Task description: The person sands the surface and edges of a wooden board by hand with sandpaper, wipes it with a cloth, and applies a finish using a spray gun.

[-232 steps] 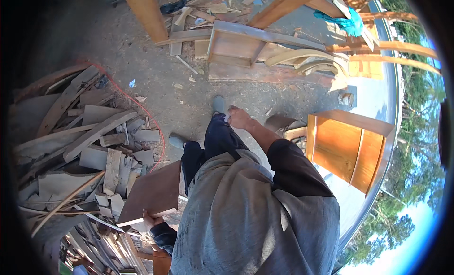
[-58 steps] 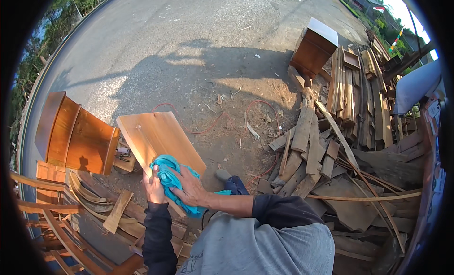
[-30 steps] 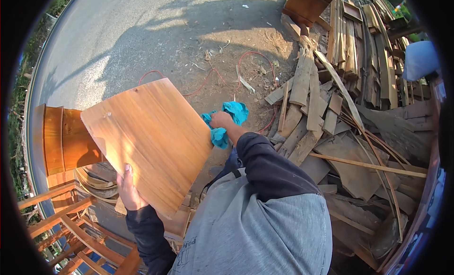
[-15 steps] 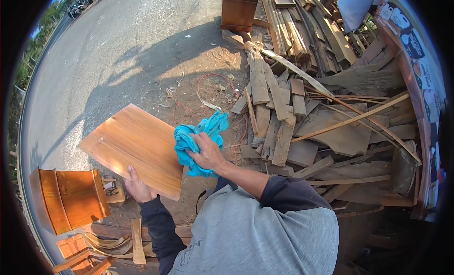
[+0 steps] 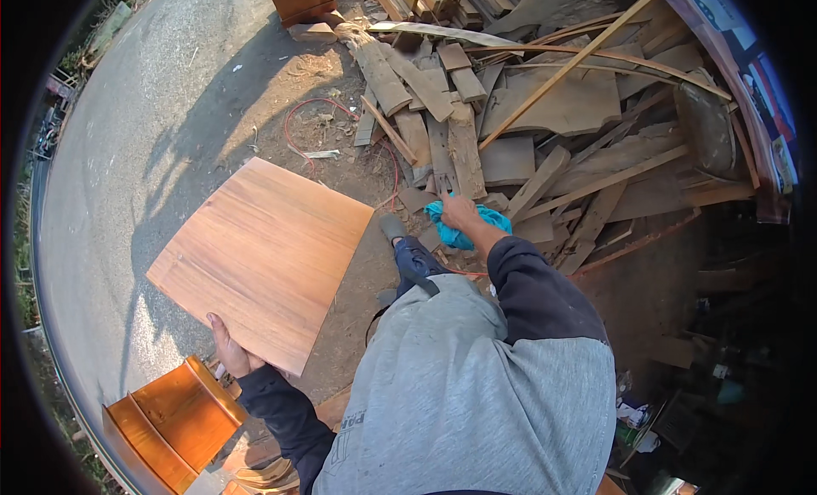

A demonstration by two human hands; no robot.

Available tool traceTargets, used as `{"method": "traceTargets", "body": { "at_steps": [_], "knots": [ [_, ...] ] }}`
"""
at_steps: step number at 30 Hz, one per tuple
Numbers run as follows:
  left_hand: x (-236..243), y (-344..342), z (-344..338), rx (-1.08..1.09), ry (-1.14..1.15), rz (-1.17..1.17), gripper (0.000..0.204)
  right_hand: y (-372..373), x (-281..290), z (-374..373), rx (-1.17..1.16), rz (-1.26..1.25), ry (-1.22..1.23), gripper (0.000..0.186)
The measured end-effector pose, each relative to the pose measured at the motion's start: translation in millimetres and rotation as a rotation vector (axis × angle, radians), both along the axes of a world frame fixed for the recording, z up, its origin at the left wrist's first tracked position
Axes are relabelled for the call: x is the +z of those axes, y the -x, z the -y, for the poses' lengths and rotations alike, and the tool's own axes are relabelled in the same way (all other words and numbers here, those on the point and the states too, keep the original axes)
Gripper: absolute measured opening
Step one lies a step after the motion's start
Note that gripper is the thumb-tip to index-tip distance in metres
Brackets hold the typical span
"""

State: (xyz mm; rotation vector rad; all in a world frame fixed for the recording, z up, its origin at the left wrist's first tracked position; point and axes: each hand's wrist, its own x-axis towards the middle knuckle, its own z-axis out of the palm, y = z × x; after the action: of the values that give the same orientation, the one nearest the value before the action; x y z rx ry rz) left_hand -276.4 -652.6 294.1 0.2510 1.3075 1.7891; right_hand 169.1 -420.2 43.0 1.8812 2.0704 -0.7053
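My left hand (image 5: 231, 349) grips the lower left edge of a flat wooden panel (image 5: 264, 252), its thumb lying on the upper face and the other fingers hidden beneath. The panel is light brown with a straight grain and is held up, tilted, over the ground. Off to the right, my right hand (image 5: 462, 214) is closed on a crumpled turquoise cloth (image 5: 489, 225). One or two of its fingers point away from the cloth. Cloth and panel are apart, with my foot and leg showing between them.
Scrap boards and offcuts (image 5: 545, 112) lie heaped on the right. A varnished orange-brown wooden piece (image 5: 174, 423) stands at lower left, and another dark-brown one (image 5: 299, 1) at the top. A red cord (image 5: 294, 120) curls on the dirt. Paved road (image 5: 111, 197) runs along the left.
My right hand has lifted the cloth off the panel and moved it right, toward the scrap heap. The panel now shows more of its face. The whole view has shifted and turned.
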Motion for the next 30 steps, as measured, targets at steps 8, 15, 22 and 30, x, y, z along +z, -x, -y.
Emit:
{"method": "traceTargets", "body": {
  "at_steps": [8, 15, 22, 30],
  "knots": [
    [-23.9, -9.8, -54.4, -0.160, 0.050, 0.118, 0.059, -39.2, 15.0, -33.6, -0.499, -0.550, -0.080, 0.051],
    [-23.2, 9.8, -106.2, -0.326, 0.150, 0.024, 0.065, 72.3, 82.0, -228.9, -0.852, -1.514, 0.271, 0.031],
    [7.0, 0.5, -153.5, -0.311, 0.047, 0.074, 0.063, 89.1, 73.4, -259.2, -0.446, -1.235, 0.319, 0.030],
    [-30.2, 22.8, -223.7, -0.350, 0.136, 0.350, 0.050, -57.8, 33.3, -117.9, -0.187, -0.570, 0.855, 0.035]
  ]
}}
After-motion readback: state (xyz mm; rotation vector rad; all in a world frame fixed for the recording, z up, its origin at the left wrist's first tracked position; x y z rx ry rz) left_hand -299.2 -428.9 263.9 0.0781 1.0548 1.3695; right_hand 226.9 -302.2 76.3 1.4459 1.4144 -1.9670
